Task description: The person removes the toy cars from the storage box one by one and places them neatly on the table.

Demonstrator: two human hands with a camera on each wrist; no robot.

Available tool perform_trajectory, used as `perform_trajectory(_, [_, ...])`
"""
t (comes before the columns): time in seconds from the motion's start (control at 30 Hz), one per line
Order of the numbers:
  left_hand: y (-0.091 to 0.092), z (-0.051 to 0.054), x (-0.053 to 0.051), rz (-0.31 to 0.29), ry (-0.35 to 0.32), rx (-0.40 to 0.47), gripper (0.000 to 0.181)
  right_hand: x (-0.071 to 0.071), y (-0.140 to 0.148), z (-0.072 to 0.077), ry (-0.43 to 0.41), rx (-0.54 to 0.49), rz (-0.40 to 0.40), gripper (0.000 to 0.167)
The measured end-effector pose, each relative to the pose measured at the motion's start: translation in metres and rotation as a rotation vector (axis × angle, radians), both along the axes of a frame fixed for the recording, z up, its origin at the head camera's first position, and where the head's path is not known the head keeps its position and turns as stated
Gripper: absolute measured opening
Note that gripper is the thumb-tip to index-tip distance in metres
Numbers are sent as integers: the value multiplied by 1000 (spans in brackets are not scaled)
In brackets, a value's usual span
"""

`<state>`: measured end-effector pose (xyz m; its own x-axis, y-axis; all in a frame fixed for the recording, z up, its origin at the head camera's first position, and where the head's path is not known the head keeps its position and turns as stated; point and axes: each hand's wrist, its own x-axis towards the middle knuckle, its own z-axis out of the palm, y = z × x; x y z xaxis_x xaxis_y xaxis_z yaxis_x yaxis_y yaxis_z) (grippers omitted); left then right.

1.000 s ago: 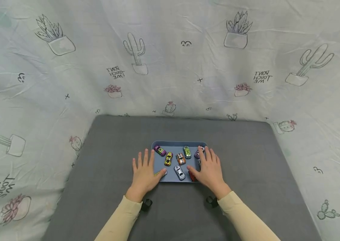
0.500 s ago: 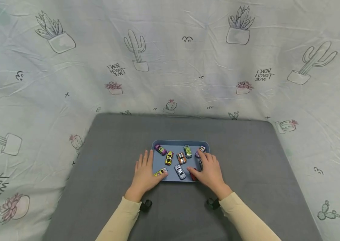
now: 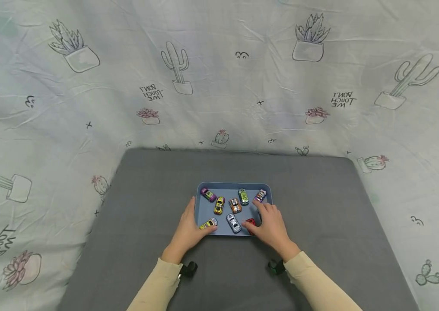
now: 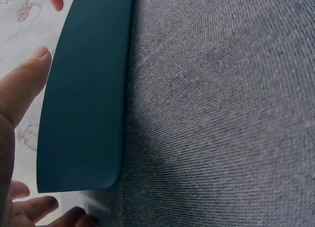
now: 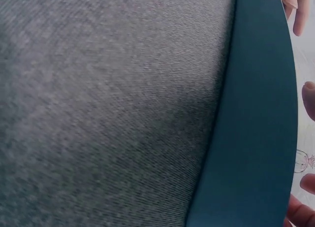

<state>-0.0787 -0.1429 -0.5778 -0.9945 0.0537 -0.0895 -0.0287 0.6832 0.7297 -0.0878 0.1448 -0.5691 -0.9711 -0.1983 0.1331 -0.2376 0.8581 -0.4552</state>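
Observation:
A blue-grey tray [image 3: 204,212] of small toy cars lies on the table. My left hand [image 3: 186,231] is at its front left corner, thumb over the front rim near a yellow-white car [image 3: 208,223], fingers along the left side. My right hand [image 3: 274,226] hovers over the front right corner with fingers bent, its thumb by a red car [image 3: 251,225] and fingertips near a purple-white car [image 3: 260,195]. Both wrist views show fingers beyond the tray's front wall [image 4: 83,99]; no firm grip is visible. A dark car under the right hand is mostly hidden.
Inside the tray are also purple [image 3: 208,195], yellow [image 3: 219,205], orange [image 3: 235,205], green [image 3: 243,197] and silver [image 3: 233,223] cars. A grey cloth [image 3: 157,181] covers the table, and a cactus-print curtain [image 3: 219,86] hangs behind and beside it.
My left hand's spread fingers have come together and turned edge-on beside the tray. My right fingers have drawn back and bent, showing more of the purple-white car. The cars keep their arrangement.

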Motion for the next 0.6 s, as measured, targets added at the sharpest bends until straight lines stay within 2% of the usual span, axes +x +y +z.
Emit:
perform_trajectory(0.1, [-1, -1, -1, 16, -9, 59, 121, 3, 0, -2, 17, 3, 21, 80])
perform_trajectory(0.33, [-4, -5, 0, 7, -40, 157, 111, 11, -2, -7, 20, -10, 38, 76])
perform_trajectory(0.6, [-16, -11, 0, -3, -12, 253, 80, 18, -6, -12, 17, -16, 19, 74])
